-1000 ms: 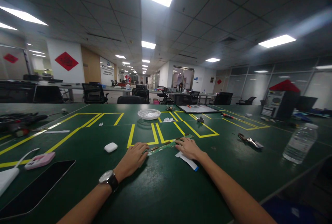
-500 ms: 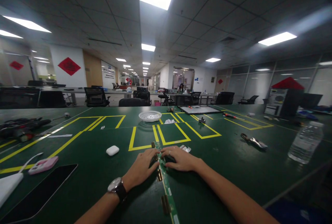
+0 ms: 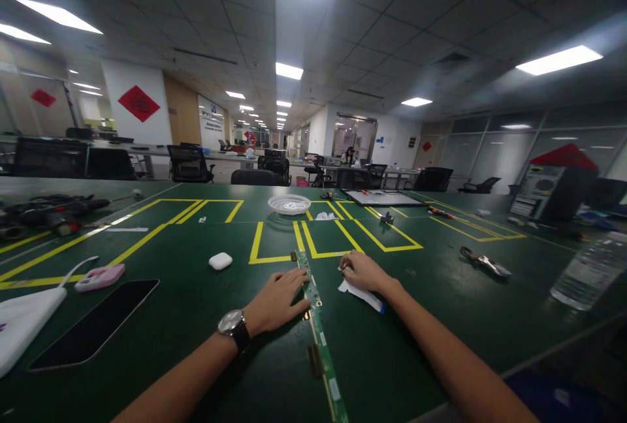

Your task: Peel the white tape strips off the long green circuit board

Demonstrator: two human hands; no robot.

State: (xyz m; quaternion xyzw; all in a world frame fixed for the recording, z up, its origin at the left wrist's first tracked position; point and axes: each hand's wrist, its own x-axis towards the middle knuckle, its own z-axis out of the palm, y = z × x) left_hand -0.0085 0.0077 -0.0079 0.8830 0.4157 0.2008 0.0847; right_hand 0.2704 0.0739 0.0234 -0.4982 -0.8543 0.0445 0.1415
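Note:
A long, narrow green circuit board point(image 3: 322, 338) with brown tabs along its left edge runs away from me on the table. My left hand point(image 3: 279, 299), wearing a wristwatch point(image 3: 234, 325), holds the board's upper part, fingers on its top and thumb at the left edge. To the right of the board, my right hand point(image 3: 365, 271) is closed over a white flat ribbon cable point(image 3: 365, 294) with a blue end. A white piece shows at its fingertips, and the palm covers part of the cable.
Around the hands lie a white earphone case point(image 3: 220, 261), a phone point(image 3: 98, 325), a pink object point(image 3: 100, 277) and a metal tool point(image 3: 484, 263). A clear bottle point(image 3: 585, 273) stands at right. Farther back are a white basket point(image 3: 289, 203) and a framed panel point(image 3: 385, 198).
My right hand has left the circuit board and moved right onto the white ribbon cable. My left hand stays on the board. The camera view has tilted down slightly.

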